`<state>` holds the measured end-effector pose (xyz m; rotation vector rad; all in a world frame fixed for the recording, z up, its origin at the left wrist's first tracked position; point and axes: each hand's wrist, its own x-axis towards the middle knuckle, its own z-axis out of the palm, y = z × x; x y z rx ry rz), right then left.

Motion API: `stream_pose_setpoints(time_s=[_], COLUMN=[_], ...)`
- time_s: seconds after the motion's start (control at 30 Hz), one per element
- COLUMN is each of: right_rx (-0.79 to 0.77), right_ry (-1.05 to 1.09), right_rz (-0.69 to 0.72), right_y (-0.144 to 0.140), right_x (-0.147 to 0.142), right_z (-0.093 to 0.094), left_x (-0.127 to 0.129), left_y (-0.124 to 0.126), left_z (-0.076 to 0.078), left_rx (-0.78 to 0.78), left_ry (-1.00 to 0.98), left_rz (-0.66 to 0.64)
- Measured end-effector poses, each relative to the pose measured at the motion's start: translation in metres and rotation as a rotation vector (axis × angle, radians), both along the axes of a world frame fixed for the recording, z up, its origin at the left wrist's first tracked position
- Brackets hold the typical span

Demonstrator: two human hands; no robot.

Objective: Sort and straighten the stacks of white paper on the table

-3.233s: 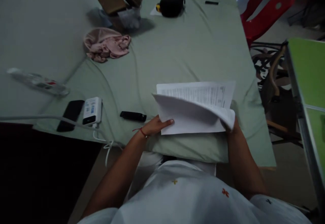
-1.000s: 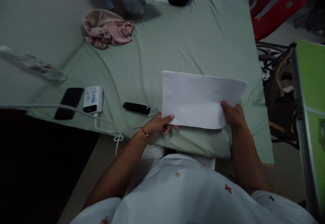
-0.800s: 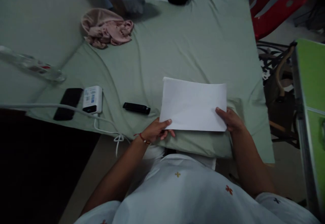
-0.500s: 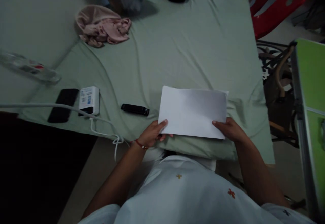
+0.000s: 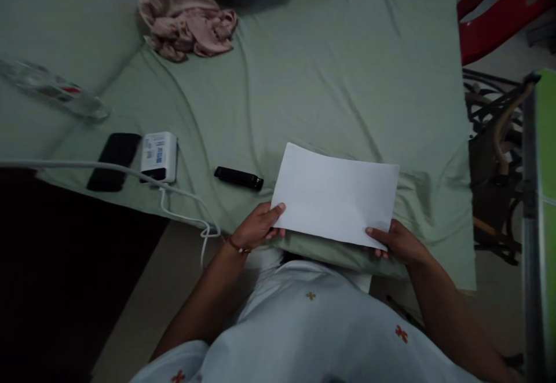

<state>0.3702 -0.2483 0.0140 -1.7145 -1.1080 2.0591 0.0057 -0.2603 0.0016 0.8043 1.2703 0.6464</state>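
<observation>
A blank white sheet of paper (image 5: 334,194) is held between both hands above the near edge of the cloth-covered table. My left hand (image 5: 260,225) is closed on its lower left corner, thumb on top and fingers underneath. At the lower right corner my right hand (image 5: 399,241) grips it the same way. The sheet tilts slightly, its right side nearer to me. Left of the paper lies a black stapler-like object (image 5: 238,178), not touched by either hand; its exact kind is hard to make out in the dim light.
Further left on the green tablecloth (image 5: 304,93) are a white power bank (image 5: 167,154) with a white cable (image 5: 191,194) and a black phone (image 5: 113,161). A plastic bottle (image 5: 56,90) and a crumpled pink cloth (image 5: 191,24) lie behind. Red chairs (image 5: 504,24) stand at the right.
The paper's right side has come down towards me with my right hand, so the sheet is more tilted. The whole view has shifted a little as my head moved.
</observation>
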Motion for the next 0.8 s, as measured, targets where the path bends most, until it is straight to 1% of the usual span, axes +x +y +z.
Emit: stream_pose_setpoints(time_s=[0.07, 0.13, 0.3, 0.37, 0.47, 0.57, 0.73, 0.8], right_rx=[0.017, 0.039, 0.097, 0.108, 0.112, 0.123, 0.127, 0.119], right_ry=[-0.032, -0.052, -0.043, -0.034, -0.035, -0.049, 0.013, 0.023], right_rz=[0.006, -0.012, -0.097, -0.106, -0.098, -0.096, -0.087, -0.063], right_y=[-0.004, -0.007, -0.006, -0.003, 0.002, 0.008, 0.018, 0.022], right_x=[0.001, 0.002, 0.001, -0.002, -0.011, -0.023, -0.041, -0.046], right_z=[0.002, 0.002, -0.004, -0.007, -0.01, -0.01, -0.006, -0.005], left_x=[-0.002, -0.004, -0.007, -0.011, -0.018, -0.025, -0.032, -0.033], left_y=[-0.002, -0.004, -0.005, -0.005, -0.006, -0.007, -0.008, -0.008], left_z=[-0.001, -0.001, 0.008, 0.009, 0.007, 0.002, 0.0, 0.0], left_rx=[0.031, 0.044, 0.017, 0.014, 0.03, 0.076, 0.132, 0.149], left_ry=[0.028, 0.024, -0.106, -0.107, 0.011, 0.145, 0.27, 0.305], left_rz=[-0.032, -0.019, 0.162, 0.214, 0.332, 0.456, 0.529, 0.557])
